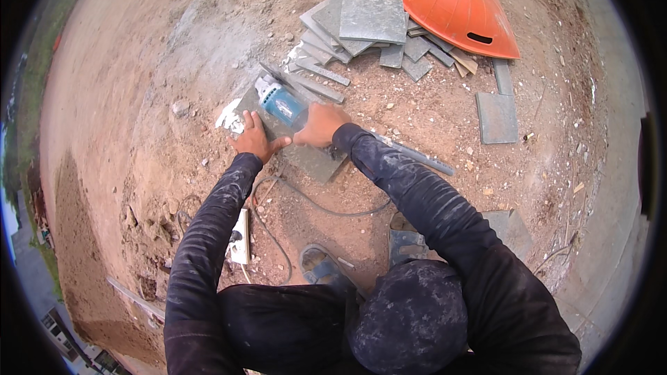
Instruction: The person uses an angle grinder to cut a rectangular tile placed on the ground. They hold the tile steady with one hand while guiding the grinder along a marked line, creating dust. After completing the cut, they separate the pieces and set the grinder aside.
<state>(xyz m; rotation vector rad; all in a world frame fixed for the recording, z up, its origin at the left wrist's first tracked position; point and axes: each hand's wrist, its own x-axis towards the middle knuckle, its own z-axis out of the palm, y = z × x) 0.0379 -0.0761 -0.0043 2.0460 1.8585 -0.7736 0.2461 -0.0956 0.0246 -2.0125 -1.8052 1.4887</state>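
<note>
My right hand [323, 125] is closed around the rear of a blue angle grinder [282, 103]. The grinder's head and disc point away from me, at the far edge of a grey stone tile [316, 161] lying on the ground. My left hand [253, 139] presses on the tile's left side, its fingers spread and its thumb stretched toward the grinder. Motion blurs the tool slightly, and I cannot tell whether the disc is cutting into the tile. Narrow grey tile strips [319, 88] lie just beyond the disc.
Beyond my hands lies a pile of grey tiles [372, 19], with an overturned orange basin [448, 3] against it. A loose square tile [497, 119] rests at the right. A dark cable [330, 213] loops near my sandalled feet, beside a white power strip [240, 237].
</note>
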